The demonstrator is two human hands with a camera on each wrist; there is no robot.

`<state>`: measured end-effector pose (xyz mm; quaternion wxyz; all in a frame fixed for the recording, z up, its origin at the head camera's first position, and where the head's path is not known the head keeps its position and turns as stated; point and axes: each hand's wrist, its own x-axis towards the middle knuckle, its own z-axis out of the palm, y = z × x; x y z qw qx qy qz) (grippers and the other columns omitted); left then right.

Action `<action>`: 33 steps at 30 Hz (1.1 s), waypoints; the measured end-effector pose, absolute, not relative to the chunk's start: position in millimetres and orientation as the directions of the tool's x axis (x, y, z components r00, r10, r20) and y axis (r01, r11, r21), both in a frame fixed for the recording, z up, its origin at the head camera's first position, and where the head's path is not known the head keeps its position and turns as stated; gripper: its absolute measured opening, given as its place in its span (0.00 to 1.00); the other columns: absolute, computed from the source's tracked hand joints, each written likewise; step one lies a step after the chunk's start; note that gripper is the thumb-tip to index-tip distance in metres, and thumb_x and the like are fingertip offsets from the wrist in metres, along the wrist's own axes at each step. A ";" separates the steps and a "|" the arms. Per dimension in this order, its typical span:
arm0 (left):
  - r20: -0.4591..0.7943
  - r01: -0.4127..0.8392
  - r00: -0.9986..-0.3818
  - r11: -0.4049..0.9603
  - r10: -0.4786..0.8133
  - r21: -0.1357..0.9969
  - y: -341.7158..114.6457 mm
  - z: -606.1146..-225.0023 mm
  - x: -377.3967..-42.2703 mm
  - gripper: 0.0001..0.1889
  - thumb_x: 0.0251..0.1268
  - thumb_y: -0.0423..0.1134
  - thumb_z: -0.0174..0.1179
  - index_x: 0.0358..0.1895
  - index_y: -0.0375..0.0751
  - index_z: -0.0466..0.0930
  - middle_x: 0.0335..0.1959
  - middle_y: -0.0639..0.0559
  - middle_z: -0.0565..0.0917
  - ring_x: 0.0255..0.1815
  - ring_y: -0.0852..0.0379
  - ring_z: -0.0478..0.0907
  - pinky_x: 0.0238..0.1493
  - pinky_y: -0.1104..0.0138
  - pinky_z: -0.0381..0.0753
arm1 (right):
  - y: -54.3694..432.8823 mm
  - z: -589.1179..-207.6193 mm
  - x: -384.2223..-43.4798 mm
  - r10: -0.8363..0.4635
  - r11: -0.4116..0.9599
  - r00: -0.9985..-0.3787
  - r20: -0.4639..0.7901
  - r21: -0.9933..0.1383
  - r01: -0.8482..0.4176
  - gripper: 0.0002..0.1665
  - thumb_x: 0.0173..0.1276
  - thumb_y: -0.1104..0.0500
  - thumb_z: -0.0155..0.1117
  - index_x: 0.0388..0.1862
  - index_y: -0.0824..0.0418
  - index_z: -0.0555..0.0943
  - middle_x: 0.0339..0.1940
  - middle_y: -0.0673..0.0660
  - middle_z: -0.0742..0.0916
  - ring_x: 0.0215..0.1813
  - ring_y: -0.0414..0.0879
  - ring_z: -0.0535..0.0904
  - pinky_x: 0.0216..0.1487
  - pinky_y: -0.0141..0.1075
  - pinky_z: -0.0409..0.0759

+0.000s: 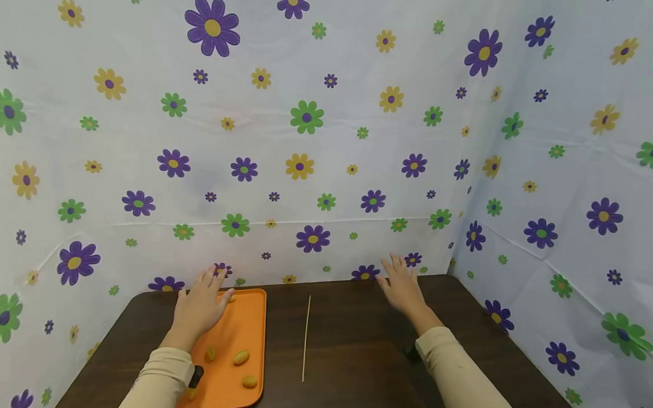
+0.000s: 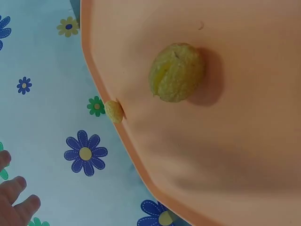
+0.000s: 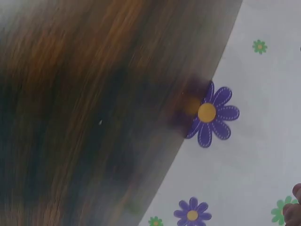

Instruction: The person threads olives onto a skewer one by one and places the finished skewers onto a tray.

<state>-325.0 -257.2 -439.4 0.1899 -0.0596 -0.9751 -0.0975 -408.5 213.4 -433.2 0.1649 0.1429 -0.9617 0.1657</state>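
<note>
My left hand hovers over the far left part of an orange tray, fingers stretched out and holding nothing. Several yellowish-brown, wrinkled oval pieces lie scattered on the tray. The left wrist view shows one large piece with a slit and a smaller one against the rim; my left fingertips show at the edge. Over the far right of the table, my right hand is spread with nothing in it. A thin, light-coloured stick lies lengthwise between the hands, touched by neither.
The dark brown wooden table carries the tray on its left side. A white flowered cloth hangs behind the table and along its right side. In the right wrist view, the glossy tabletop meets this cloth.
</note>
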 end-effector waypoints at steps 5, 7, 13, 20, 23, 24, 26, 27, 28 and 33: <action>0.370 0.168 -0.924 0.970 0.093 0.175 -256.6 -439.8 -325.4 0.29 0.76 0.49 0.56 0.72 0.35 0.70 0.76 0.30 0.62 0.75 0.29 0.57 0.62 0.25 0.58 | 196.2 -437.1 -405.2 -0.237 0.893 -0.914 0.329 -0.297 -0.338 0.30 0.81 0.51 0.54 0.74 0.64 0.70 0.79 0.68 0.64 0.79 0.66 0.57 0.71 0.70 0.58; 0.361 0.171 -0.927 0.969 0.097 0.177 -256.2 -440.2 -325.5 0.26 0.74 0.46 0.59 0.67 0.34 0.75 0.73 0.30 0.66 0.73 0.29 0.61 0.62 0.26 0.60 | 183.4 -442.1 -400.9 -0.253 0.888 -0.908 0.334 -0.293 -0.355 0.24 0.80 0.52 0.56 0.67 0.64 0.77 0.71 0.66 0.76 0.70 0.63 0.72 0.67 0.62 0.70; 0.285 0.213 -0.947 0.951 0.145 0.225 -256.3 -440.4 -317.0 0.16 0.70 0.40 0.64 0.56 0.36 0.84 0.53 0.38 0.85 0.52 0.37 0.82 0.54 0.40 0.79 | 138.2 -466.9 -384.7 -0.344 0.864 -0.887 0.309 -0.265 -0.428 0.07 0.75 0.55 0.62 0.41 0.57 0.84 0.32 0.50 0.86 0.31 0.44 0.81 0.32 0.42 0.80; 0.167 0.290 -0.954 0.910 0.250 0.297 -248.8 -437.5 -306.8 0.14 0.65 0.38 0.69 0.52 0.40 0.85 0.37 0.52 0.87 0.38 0.49 0.83 0.42 0.52 0.84 | 94.9 -469.3 -357.1 -0.425 0.814 -0.902 0.078 -0.402 -0.418 0.10 0.74 0.53 0.64 0.33 0.56 0.83 0.25 0.46 0.79 0.25 0.40 0.71 0.26 0.37 0.71; 0.109 0.304 -0.953 0.890 0.284 0.341 -245.7 -437.0 -303.1 0.14 0.62 0.38 0.72 0.51 0.41 0.86 0.35 0.55 0.86 0.38 0.51 0.83 0.43 0.52 0.84 | 79.5 -467.7 -348.1 -0.428 0.812 -0.904 0.007 -0.436 -0.388 0.14 0.74 0.51 0.65 0.30 0.56 0.83 0.22 0.46 0.79 0.24 0.40 0.71 0.25 0.36 0.70; 0.080 0.297 -0.954 0.884 0.288 0.360 -244.7 -437.4 -301.5 0.15 0.61 0.38 0.73 0.51 0.42 0.86 0.35 0.55 0.85 0.38 0.51 0.82 0.44 0.52 0.84 | 75.3 -468.0 -345.6 -0.422 0.813 -0.907 -0.011 -0.448 -0.372 0.15 0.74 0.51 0.65 0.28 0.56 0.83 0.21 0.46 0.78 0.23 0.40 0.71 0.24 0.36 0.69; 0.029 0.282 -0.955 0.875 0.295 0.393 -243.2 -440.5 -299.2 0.17 0.59 0.38 0.74 0.51 0.42 0.85 0.35 0.54 0.85 0.38 0.51 0.81 0.44 0.52 0.83 | 67.5 -470.4 -341.9 -0.401 0.826 -0.915 -0.040 -0.448 -0.342 0.18 0.73 0.49 0.66 0.24 0.55 0.81 0.19 0.47 0.77 0.22 0.40 0.70 0.23 0.36 0.67; 0.003 0.267 -0.957 0.872 0.291 0.410 -242.4 -442.6 -298.2 0.18 0.58 0.38 0.75 0.51 0.41 0.85 0.36 0.53 0.84 0.38 0.52 0.81 0.44 0.52 0.83 | 63.9 -472.5 -340.6 -0.388 0.840 -0.920 -0.058 -0.434 -0.327 0.20 0.73 0.48 0.65 0.23 0.55 0.80 0.18 0.47 0.76 0.21 0.40 0.69 0.23 0.36 0.66; -0.019 0.254 -0.957 0.870 0.288 0.422 -241.5 -444.7 -296.9 0.18 0.58 0.38 0.75 0.51 0.41 0.84 0.36 0.52 0.84 0.38 0.52 0.80 0.44 0.53 0.82 | 60.5 -474.6 -339.2 -0.377 0.848 -0.924 -0.062 -0.424 -0.317 0.21 0.73 0.47 0.66 0.21 0.55 0.79 0.17 0.47 0.75 0.21 0.40 0.69 0.22 0.36 0.65; -0.073 0.204 -0.962 0.871 0.263 0.446 -234.9 -454.8 -292.0 0.17 0.57 0.41 0.76 0.46 0.39 0.83 0.35 0.50 0.82 0.36 0.53 0.78 0.44 0.53 0.81 | 46.4 -484.4 -333.9 -0.311 0.901 -0.948 -0.065 -0.337 -0.272 0.26 0.69 0.41 0.68 0.19 0.56 0.75 0.18 0.48 0.74 0.21 0.42 0.68 0.23 0.38 0.66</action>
